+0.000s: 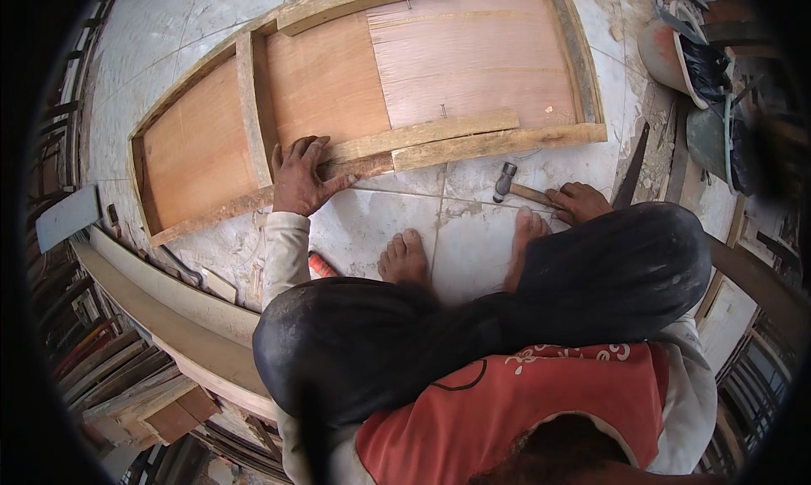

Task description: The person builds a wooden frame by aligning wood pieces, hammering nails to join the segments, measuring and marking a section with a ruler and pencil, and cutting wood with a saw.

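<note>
**Squatting worker at a framed plywood panel**

The reddish plywood panel with rough timber battens [372,79] lies flat on the pale tiled floor [473,240]. The left hand [300,177] presses open-palmed on its near batten. The right hand [579,202] is closed round the wooden handle of a steel-headed hammer [511,185], just off the panel's near edge. The knees hide both forearms. Stacked planks [160,316] line the floor's left edge.

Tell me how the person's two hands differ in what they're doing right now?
The left hand lies spread, palm down, on the near rail of the wooden frame; the right hand is closed around the hammer handle. The left hand rests up on wood, while the right hand sits low by the tiled floor, beside a bare foot. Both are bare.
</note>
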Demonstrator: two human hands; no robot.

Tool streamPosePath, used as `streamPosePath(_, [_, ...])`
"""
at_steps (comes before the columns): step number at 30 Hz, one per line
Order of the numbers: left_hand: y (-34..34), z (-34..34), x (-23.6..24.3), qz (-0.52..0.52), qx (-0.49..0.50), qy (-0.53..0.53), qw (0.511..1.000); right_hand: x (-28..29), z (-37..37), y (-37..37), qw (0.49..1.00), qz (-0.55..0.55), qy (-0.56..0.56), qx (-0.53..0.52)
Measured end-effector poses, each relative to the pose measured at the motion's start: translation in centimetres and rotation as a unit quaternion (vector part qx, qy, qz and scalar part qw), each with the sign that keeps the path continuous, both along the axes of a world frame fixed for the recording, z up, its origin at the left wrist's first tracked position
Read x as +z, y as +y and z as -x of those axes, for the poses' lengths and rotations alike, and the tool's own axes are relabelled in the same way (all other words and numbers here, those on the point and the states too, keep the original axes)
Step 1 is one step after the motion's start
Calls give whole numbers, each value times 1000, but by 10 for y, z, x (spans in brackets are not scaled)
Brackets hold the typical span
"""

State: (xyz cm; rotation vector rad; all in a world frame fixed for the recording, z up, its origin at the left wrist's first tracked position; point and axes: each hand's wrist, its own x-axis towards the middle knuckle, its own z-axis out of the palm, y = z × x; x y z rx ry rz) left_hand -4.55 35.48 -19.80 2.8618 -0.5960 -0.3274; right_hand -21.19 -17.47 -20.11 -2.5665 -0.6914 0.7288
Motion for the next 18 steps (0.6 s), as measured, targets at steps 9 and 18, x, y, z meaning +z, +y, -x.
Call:
streamPosePath(9, [1, -33, -2, 103, 60, -114, 986, 98, -182, -45, 993, 90, 25, -67])
streamPosePath(18, [99, -157, -23, 121, 390, -78, 909, 7, -321, -62, 899, 168, -27, -402])
